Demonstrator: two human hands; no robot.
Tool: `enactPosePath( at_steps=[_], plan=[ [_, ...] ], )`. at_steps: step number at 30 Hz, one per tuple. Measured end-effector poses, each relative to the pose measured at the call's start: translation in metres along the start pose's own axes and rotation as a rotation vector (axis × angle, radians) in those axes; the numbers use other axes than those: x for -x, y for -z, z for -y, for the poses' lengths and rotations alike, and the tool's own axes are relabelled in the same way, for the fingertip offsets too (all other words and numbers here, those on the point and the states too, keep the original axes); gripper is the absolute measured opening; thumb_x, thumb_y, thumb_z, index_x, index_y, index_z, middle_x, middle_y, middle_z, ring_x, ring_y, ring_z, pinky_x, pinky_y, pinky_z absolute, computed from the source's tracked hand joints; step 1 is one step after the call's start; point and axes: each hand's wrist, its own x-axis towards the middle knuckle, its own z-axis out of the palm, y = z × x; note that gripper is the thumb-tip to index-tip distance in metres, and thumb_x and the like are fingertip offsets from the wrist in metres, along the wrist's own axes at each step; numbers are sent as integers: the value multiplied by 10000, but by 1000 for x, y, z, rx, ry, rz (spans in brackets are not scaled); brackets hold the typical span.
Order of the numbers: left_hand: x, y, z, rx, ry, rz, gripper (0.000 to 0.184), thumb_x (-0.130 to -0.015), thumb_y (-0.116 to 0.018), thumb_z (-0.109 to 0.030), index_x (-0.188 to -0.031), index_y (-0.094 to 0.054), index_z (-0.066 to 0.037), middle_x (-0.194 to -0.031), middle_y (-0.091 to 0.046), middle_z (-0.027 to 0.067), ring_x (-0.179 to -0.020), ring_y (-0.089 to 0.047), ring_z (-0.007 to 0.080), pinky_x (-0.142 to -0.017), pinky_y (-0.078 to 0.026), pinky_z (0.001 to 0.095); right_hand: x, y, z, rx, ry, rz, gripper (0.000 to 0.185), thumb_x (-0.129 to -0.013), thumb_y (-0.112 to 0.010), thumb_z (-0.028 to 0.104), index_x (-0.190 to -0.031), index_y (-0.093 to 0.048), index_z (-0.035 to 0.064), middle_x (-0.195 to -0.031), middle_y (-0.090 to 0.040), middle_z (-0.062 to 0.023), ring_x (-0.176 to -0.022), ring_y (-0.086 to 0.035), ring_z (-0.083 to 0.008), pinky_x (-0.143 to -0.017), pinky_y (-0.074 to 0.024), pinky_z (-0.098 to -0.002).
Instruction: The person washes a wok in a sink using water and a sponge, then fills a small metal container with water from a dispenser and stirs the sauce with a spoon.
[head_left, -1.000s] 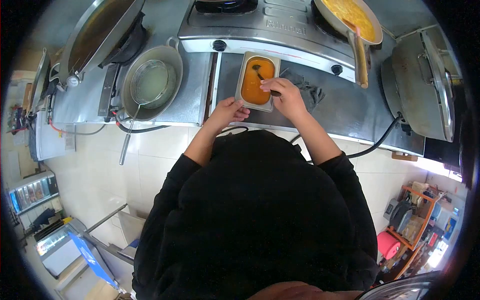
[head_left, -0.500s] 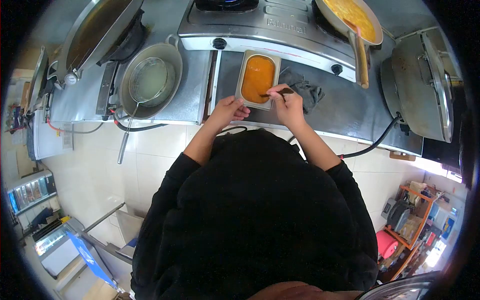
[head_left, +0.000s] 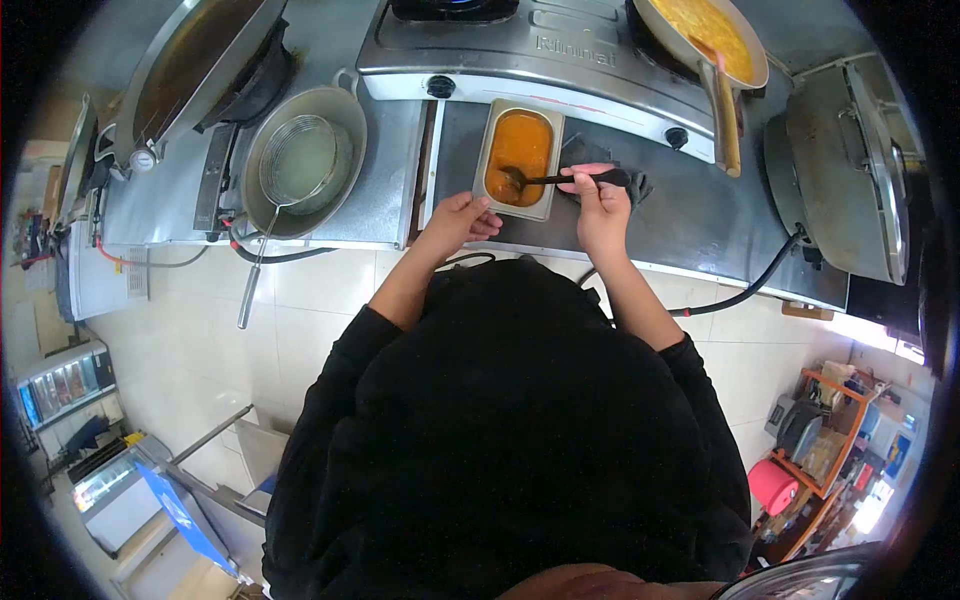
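Observation:
A rectangular metal container (head_left: 556, 125) of orange sauce (head_left: 520, 140) sits on the counter before me. My left hand (head_left: 460, 222) is closed at its near left corner, thumb by the rim and fingers curled below. In my right hand (head_left: 603, 210), the thumb and fingers are wrapped round the handle of a black spoon (head_left: 550, 180). The spoon's bowl rests in the sauce toward the container's near left side. A dark grey cloth (head_left: 585, 152) lies crumpled beside the container, partly hidden behind my right hand.
A gas stove (head_left: 590, 85) stands behind the container. On it, a pan (head_left: 765, 70) holds yellow food, its wooden handle (head_left: 728, 130) jutting toward me. To the left, a strainer (head_left: 300, 165) lies in a pot (head_left: 255, 200). A large lidded pot (head_left: 835, 190) stands at right.
My right hand has moved right and turned, and the spoon now lies more level across the container, its bowl showing in the sauce. My left hand stays where it was.

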Motion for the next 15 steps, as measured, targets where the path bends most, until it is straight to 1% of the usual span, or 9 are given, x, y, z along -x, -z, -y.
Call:
enactPosePath(
  at_steps=[3, 6, 9, 12, 15],
  plan=[
    [0, 0, -1, -4, -2, 3, 294, -936, -502, -330, -1013, -519, -48, -908, -647, 109, -828, -647, 193, -744, -513, 300, 4, 5, 4, 163, 181, 95, 81, -896, -524, 17, -908, -595, -21, -905, -648, -99, -824, -614, -141, -748, -479, -244],
    [-1, 1, 1, 2, 1, 1, 301, -931, -510, -338, -1007, -523, -47, -906, -648, 109, -830, -647, 193, -743, -515, 303, 8, 5, 19, 209, 305, 173, 76, -884, -530, -16, -914, -599, -5, -920, -645, -107, -827, -601, -136, -752, -465, -230],
    [0, 1, 1, 2, -2, 0, 308, -927, -515, -345, -1005, -527, -47, -908, -648, 110, -833, -648, 192, -740, -516, 303, 9, 8, 17, 212, 401, 232, 77, -889, -523, -17, -903, -598, -12, -922, -638, -106, -823, -597, -134, -758, -464, -232],
    [-1, 1, 2, 0, -5, -2, 312, -928, -514, -348, -1006, -530, -47, -910, -647, 109, -833, -647, 188, -738, -517, 298, 11, 8, 13, 185, 327, 187, 63, -899, -519, 0, -914, -579, -10, -920, -628, -102, -820, -599, -139, -751, -490, -251],
    [-1, 1, 2, -12, -17, 3, 308, -933, -503, -345, -1007, -531, -47, -909, -648, 104, -829, -645, 183, -738, -515, 291, 9, 2, 9, 6, 180, 54, 60, -909, -516, 24, -943, -557, -4, -910, -621, -100, -823, -603, -141, -730, -516, -268]
  ],
)
